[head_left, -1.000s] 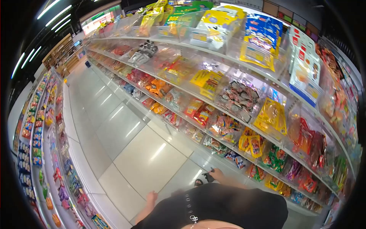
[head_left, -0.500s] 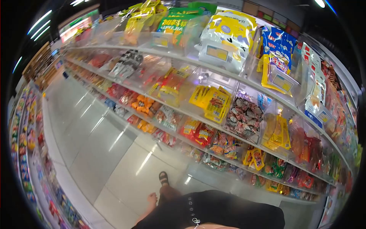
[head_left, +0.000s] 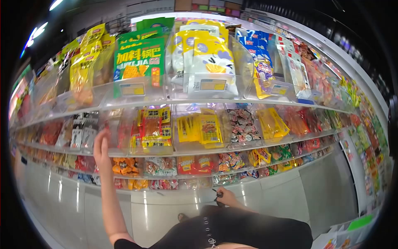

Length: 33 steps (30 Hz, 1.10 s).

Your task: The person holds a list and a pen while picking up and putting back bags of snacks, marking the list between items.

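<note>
My left hand (head_left: 101, 146) is raised at the second shelf, its fingers slightly spread, in front of red packs and just right of the grey and white packs (head_left: 83, 132). Whether it touches a pack cannot be made out. Low in the middle, my right hand (head_left: 225, 196) is closed round a small black object (head_left: 219, 199) near my waist. Above my left hand, on the top shelf, are yellow packs (head_left: 83, 74) and a green snack bag (head_left: 139, 62). Yellow packs (head_left: 209, 128) and red-and-yellow packs (head_left: 152, 128) lie in clear bins to its right.
White and yellow bags (head_left: 211, 62) and blue bags (head_left: 259, 62) stand on the top shelf. Its clear front edge (head_left: 178, 99) curves across the view. Lower shelves hold orange packs (head_left: 125, 166). Grey floor (head_left: 166, 203) lies below, and another stocked rack curves along the right.
The view has turned to face the shelves squarely. My left hand has risen from low beside my body to the second shelf. My right hand with the black object has come into view.
</note>
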Available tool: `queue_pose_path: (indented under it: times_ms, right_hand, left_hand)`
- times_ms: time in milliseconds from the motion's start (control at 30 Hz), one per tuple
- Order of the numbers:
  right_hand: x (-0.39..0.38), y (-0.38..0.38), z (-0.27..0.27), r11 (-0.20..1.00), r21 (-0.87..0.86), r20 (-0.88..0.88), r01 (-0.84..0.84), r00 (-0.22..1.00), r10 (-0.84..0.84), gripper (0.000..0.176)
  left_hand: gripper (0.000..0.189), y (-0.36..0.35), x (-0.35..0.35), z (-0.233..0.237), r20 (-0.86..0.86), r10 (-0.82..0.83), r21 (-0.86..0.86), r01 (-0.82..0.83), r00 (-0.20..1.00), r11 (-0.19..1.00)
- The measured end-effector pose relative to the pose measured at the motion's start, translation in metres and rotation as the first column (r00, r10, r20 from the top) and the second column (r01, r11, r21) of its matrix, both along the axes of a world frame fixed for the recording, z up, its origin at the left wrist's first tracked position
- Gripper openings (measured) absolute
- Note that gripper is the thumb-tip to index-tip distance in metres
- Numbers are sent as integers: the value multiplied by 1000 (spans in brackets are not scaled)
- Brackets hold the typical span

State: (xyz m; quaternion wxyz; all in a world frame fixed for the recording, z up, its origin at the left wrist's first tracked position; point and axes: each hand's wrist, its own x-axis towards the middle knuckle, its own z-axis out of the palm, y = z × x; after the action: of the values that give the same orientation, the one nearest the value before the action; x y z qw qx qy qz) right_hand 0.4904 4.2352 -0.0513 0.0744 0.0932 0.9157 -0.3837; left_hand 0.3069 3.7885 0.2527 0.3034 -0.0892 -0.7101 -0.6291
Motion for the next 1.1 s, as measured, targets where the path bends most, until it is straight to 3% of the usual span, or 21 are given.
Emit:
queue_pose_path:
  times_ms: [67,133,233,300,333,433,533,567,667,733,800,833,867,900,933,967,1033,1100]
  right_hand:
    - [5,8,-2,997,-43,-8,60,998,-60,43]
    - [19,22,-5,986,-71,27,149,989,-147,41]
    - [29,42,-18,968,-17,106,251,963,-248,39]
    - [35,50,-11,972,43,20,231,972,-232,37]
    - [38,52,-8,973,68,-23,222,975,-220,36]
    - [45,70,-19,923,-153,54,354,935,-350,34]
    - [51,84,-25,877,-123,-18,464,883,-469,32]
    - [47,85,-6,883,46,-44,467,884,-466,32]
    - [44,105,10,838,-32,-52,545,836,-546,31]
    - [50,120,7,830,-7,-37,558,829,-558,30]
    - [50,134,4,845,60,-15,532,847,-532,31]
    - [47,140,5,853,92,-5,513,857,-515,31]
    - [43,143,11,852,88,-22,516,856,-516,31]
    - [42,146,2,856,70,-73,512,859,-507,31]
    - [40,152,-9,865,53,-123,499,863,-491,31]
    - [38,154,-17,878,39,-173,476,869,-463,31]
    - [30,153,-7,883,10,-129,469,877,-464,30]
    - [21,152,-1,896,-26,-88,442,892,-443,30]
  left_hand:
    - [30,32,-23,73,-134,-127,-180,102,983,978]
    - [34,78,-40,144,-330,-247,-432,87,911,898]
    - [52,156,-68,228,-463,-389,-760,-130,796,637]
    - [59,207,-119,263,-496,-447,-827,-247,745,506]
    - [65,230,-147,275,-450,-410,-855,-250,793,455]
    - [92,295,-239,296,-246,-215,-956,-199,945,216]
    - [90,341,-302,292,-169,23,-981,-170,985,94]
    - [91,350,-318,287,-125,40,-987,-128,991,98]
    - [90,356,-365,275,51,73,-989,40,996,143]
    - [84,358,-335,281,340,8,-919,330,941,215]
    - [75,356,-332,291,309,23,-941,302,951,153]
    - [75,351,-329,297,364,-62,-909,369,929,193]
    - [74,344,-329,301,250,39,-945,235,967,226]
    - [72,343,-310,315,225,64,-969,217,972,116]
    - [72,328,-313,321,183,-12,-977,184,983,105]
    - [95,327,-288,327,293,-94,-944,303,952,129]
    - [79,319,-260,332,463,-238,-862,496,854,102]
    - [57,320,-227,320,424,-219,-893,446,879,61]
